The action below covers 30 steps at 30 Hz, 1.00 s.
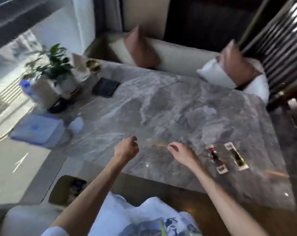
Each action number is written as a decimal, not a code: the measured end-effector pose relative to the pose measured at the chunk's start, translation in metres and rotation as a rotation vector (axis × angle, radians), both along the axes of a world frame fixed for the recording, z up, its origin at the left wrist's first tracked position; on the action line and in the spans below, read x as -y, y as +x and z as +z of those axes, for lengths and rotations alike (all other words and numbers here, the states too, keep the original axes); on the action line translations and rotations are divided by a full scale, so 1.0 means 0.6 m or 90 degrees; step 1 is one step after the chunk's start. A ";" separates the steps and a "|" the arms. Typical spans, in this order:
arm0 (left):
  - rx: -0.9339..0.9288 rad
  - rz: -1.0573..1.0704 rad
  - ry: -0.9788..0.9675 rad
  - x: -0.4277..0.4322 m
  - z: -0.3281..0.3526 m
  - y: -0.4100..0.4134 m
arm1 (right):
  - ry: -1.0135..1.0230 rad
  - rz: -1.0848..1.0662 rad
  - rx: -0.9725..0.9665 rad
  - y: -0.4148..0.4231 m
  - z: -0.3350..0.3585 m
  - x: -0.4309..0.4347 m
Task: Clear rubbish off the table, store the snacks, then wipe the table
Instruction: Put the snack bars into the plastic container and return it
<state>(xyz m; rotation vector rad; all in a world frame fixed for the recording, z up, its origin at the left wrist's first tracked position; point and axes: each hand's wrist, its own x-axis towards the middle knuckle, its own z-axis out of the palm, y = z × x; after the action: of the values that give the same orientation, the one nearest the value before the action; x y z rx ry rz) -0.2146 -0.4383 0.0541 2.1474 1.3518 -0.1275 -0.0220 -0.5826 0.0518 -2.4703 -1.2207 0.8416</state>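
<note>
Bin [59,193] stood on the floor at the left below the marble table [161,103]. Left hand [127,148] hovered closed in a fist, contents unclear. Right hand [180,153] pinched a thin stick [159,145]. Two snack packets [216,158] lay just right.

Two snack packets [216,159] [236,156] lie right of the right hand [181,153] — two thin sticks [159,145] [277,174], one lidded box [37,131], four cushions [141,48].

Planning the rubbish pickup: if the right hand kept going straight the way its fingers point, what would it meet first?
Probably the thin stick lying on the table; the right hand points up-left and its fingertips seem already at the stick's end. Blur makes contact unclear.
</note>
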 end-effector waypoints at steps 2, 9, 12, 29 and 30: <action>0.009 -0.041 0.026 -0.006 0.009 0.040 | 0.018 -0.037 0.007 0.022 0.005 0.005; 0.006 -0.091 0.160 -0.087 0.027 0.062 | 0.063 -0.081 -0.015 0.006 0.021 -0.074; -0.022 -0.068 0.188 -0.169 0.028 0.013 | 0.070 -0.063 0.007 -0.024 0.026 -0.155; 0.033 0.556 0.045 -0.482 0.001 -0.533 | 0.029 0.296 -0.103 -0.468 -0.018 -0.717; 0.039 0.576 0.018 -0.483 -0.008 -0.553 | 0.012 0.314 -0.103 -0.490 -0.024 -0.738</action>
<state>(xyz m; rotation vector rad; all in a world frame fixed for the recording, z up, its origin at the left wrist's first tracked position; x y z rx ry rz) -0.5466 -0.1484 0.0493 1.3578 2.1376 0.3129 -0.3160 -0.1399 0.0371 -2.0590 -1.7930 1.1137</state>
